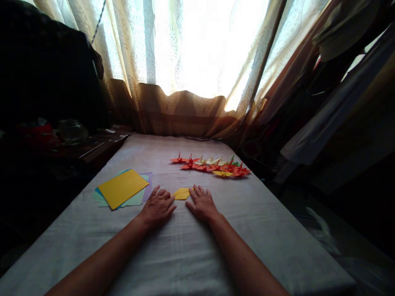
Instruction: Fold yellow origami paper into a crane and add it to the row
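A small piece of folded yellow origami paper (181, 194) lies flat on the cloth between my two hands. My left hand (158, 206) rests palm down at its left end, fingers stretched out and touching the edge. On the other side my right hand (202, 202) lies flat with spread fingers, its fingertips over the paper's right end. Part of that end is hidden under the fingers. Beyond my right hand stand several folded paper cranes (217, 165), mostly red-orange, some cream, one yellow and a bit of green.
To the left lies a stack of coloured paper sheets (123, 188), yellow on top. A pale cloth (173, 255) covers the table. A dark side table with a glass jar (73, 131) is at the far left. Curtains (182, 111) hang behind; clothes (311, 135) hang at right.
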